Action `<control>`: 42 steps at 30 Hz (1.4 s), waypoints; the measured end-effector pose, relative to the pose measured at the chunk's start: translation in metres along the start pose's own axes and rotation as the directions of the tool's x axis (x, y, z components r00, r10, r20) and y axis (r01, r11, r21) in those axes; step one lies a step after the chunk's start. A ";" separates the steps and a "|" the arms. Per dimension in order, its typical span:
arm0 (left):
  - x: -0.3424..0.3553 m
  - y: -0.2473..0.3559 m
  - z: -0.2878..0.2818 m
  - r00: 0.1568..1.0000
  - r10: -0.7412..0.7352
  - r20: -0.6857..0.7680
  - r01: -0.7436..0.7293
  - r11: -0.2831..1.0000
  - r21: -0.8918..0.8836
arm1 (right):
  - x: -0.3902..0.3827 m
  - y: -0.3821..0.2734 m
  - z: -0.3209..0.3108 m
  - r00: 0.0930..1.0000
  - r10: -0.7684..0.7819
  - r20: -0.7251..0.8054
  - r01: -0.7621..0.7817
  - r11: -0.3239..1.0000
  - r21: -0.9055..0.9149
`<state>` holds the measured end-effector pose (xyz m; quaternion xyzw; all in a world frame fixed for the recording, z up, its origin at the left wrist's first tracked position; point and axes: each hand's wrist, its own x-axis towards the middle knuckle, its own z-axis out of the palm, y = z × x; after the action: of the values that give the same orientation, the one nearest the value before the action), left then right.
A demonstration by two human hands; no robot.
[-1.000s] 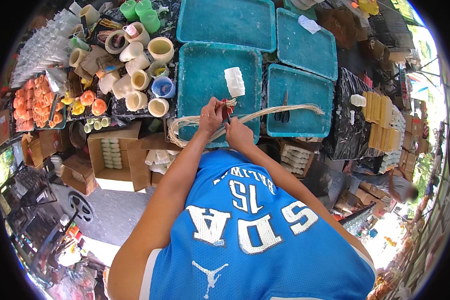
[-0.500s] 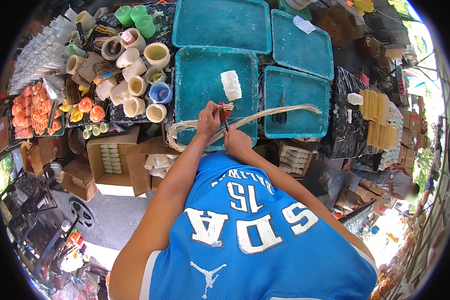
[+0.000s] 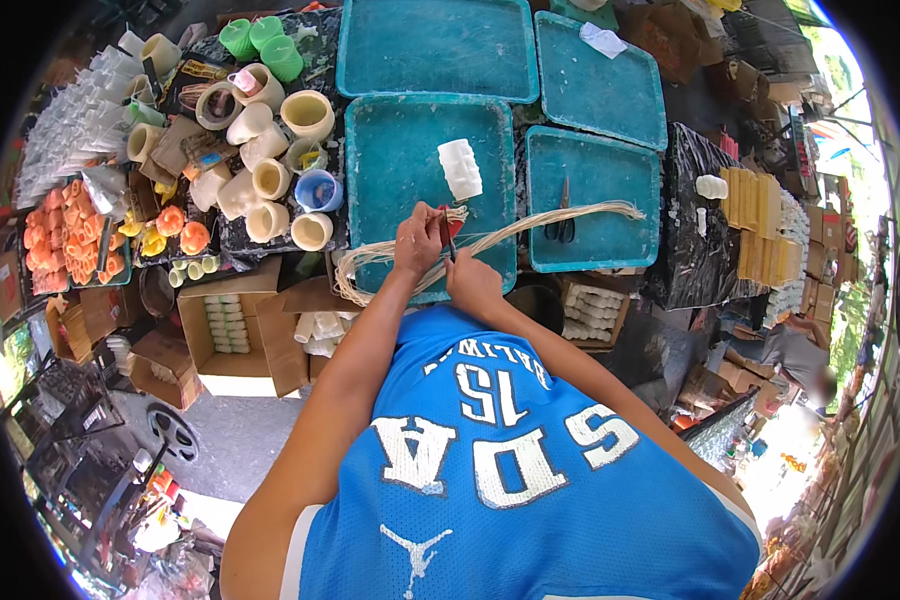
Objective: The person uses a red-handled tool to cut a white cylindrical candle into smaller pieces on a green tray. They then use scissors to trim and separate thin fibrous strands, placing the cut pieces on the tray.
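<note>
My left hand (image 3: 417,240) is closed around a small red piece (image 3: 444,228) and the pale end of a bundle of thin cords (image 3: 550,216). The bundle loops below that hand and stretches right across two trays. Just right of it, my right hand (image 3: 473,282) is closed on a thin dark tool (image 3: 452,248), its tip against the red piece; its kind is too small to make out. Beyond my hands, a ridged white candle-like block (image 3: 460,170) lies in the teal tray (image 3: 390,130). Scissors (image 3: 565,220) with dark handles rest in the tray at right.
Cream-coloured cylindrical moulds (image 3: 307,115), a blue cup (image 3: 318,190) and orange shapes (image 3: 65,230) crowd the left of the table. Yellow slabs (image 3: 750,205) are stacked at right. Open cardboard boxes (image 3: 232,330) with white pieces stand below the table edge.
The view has shifted slightly, so the trays and moulds sit a little differently in the picture. Both hands keep nearly the same place and grip.
</note>
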<state>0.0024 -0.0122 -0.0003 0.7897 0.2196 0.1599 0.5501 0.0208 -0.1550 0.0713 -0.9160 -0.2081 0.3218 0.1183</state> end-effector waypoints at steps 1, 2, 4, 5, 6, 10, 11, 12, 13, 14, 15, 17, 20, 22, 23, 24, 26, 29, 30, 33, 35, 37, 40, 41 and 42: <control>0.001 0.001 0.000 1.000 -0.013 -0.009 0.013 1.000 -0.009 | -0.003 0.001 0.000 1.000 0.007 0.014 -0.006 1.000 -0.008; 0.001 0.002 0.000 1.000 -0.026 -0.017 0.026 1.000 -0.018 | 0.000 0.002 -0.001 1.000 0.003 0.009 -0.003 1.000 -0.009; 0.000 0.000 0.000 0.999 -0.028 -0.027 0.027 0.999 -0.022 | 0.003 -0.001 -0.003 1.000 -0.004 0.007 0.004 1.000 -0.013; 0.003 -0.001 0.001 1.000 -0.013 -0.027 0.013 1.000 -0.016 | 0.006 -0.002 -0.005 1.000 -0.010 -0.014 0.010 1.000 -0.005; 0.004 -0.001 0.001 1.000 0.003 -0.023 -0.003 1.000 -0.009 | 0.011 -0.005 -0.008 0.999 -0.012 -0.036 0.012 1.000 0.006; 0.003 0.001 0.000 0.999 -0.039 -0.016 0.038 0.998 -0.041 | -0.004 -0.005 -0.004 1.000 -0.024 0.000 0.024 0.997 -0.067; 0.004 0.000 -0.001 0.999 -0.044 -0.023 0.043 0.999 -0.030 | -0.001 -0.003 -0.006 1.000 -0.026 -0.003 0.026 0.998 -0.062; 0.003 0.000 -0.001 0.998 -0.056 -0.031 0.055 0.998 -0.017 | 0.000 -0.004 -0.009 1.000 -0.030 0.001 0.030 0.998 -0.058; 0.004 0.001 -0.001 0.999 -0.043 -0.028 0.043 0.999 -0.009 | 0.002 -0.005 -0.011 0.999 -0.034 0.005 0.034 0.998 -0.054; 0.005 0.001 0.000 0.999 -0.030 -0.024 0.030 1.000 -0.002 | 0.006 -0.005 -0.013 0.999 -0.043 -0.009 0.043 0.998 -0.054; 0.005 0.000 -0.001 1.000 -0.018 -0.016 0.018 1.000 0.008 | 0.010 -0.006 -0.012 0.998 -0.051 -0.022 0.049 0.997 -0.051; 0.003 0.000 -0.002 1.000 -0.010 -0.014 0.010 1.000 -0.001 | 0.008 -0.006 -0.008 0.999 -0.048 -0.025 0.047 0.998 -0.052; 0.005 -0.002 0.000 0.999 0.016 -0.031 -0.017 1.000 -0.025 | 0.002 -0.005 -0.010 0.999 -0.034 -0.017 0.033 0.998 -0.060; 0.004 0.000 0.001 0.999 0.022 -0.024 -0.022 1.000 -0.015 | 0.002 -0.004 -0.012 0.999 -0.038 -0.006 0.038 0.997 -0.063; 0.005 0.000 0.001 1.000 0.024 -0.007 -0.023 1.000 0.006 | 0.005 -0.005 -0.014 0.999 -0.038 -0.021 0.036 0.997 -0.066; 0.004 -0.002 0.000 1.000 0.023 0.014 -0.023 0.999 0.031 | 0.011 -0.007 -0.015 0.999 -0.036 -0.034 0.034 0.997 -0.063; -0.001 -0.006 0.000 0.999 0.001 0.032 -0.002 0.999 0.049 | 0.008 -0.010 -0.011 0.999 -0.031 -0.026 0.029 0.998 -0.063; 0.005 -0.002 0.000 1.000 0.025 -0.008 -0.025 1.000 0.010 | 0.001 -0.005 -0.008 0.999 -0.033 0.004 0.033 0.997 -0.072; 0.003 -0.002 -0.001 0.999 0.031 -0.033 -0.032 0.999 -0.014 | 0.000 -0.004 -0.009 0.999 -0.040 0.018 0.041 0.997 -0.072; 0.006 -0.002 -0.002 0.999 -0.040 0.021 0.039 0.999 0.015 | 0.009 -0.006 -0.010 0.999 -0.043 -0.018 0.042 0.997 -0.069; 0.004 -0.001 -0.003 0.999 -0.024 0.033 0.023 0.999 0.032 | 0.010 -0.006 -0.008 0.998 -0.043 -0.035 0.041 0.997 -0.060; 0.003 -0.001 -0.001 1.000 0.019 0.003 -0.019 0.999 0.034 | 0.003 -0.002 -0.007 0.999 -0.043 -0.031 0.041 0.998 -0.050; 0.001 -0.004 0.001 0.997 0.056 -0.050 -0.055 0.998 0.020 | -0.004 0.000 -0.005 0.998 -0.067 0.013 0.068 0.994 -0.085; 0.003 -0.006 0.003 0.999 0.033 -0.025 -0.033 0.999 0.013 | 0.002 0.000 -0.007 0.998 -0.063 -0.014 0.062 0.995 -0.074; 0.001 -0.004 0.001 1.000 0.006 0.006 -0.006 1.000 0.010 | 0.010 -0.002 -0.010 0.998 -0.056 -0.035 0.053 0.997 -0.058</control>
<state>0.0031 -0.0109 -0.0043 0.7935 0.2164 0.1583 0.5464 0.0338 -0.1494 0.0736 -0.9188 -0.2398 0.2956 0.1049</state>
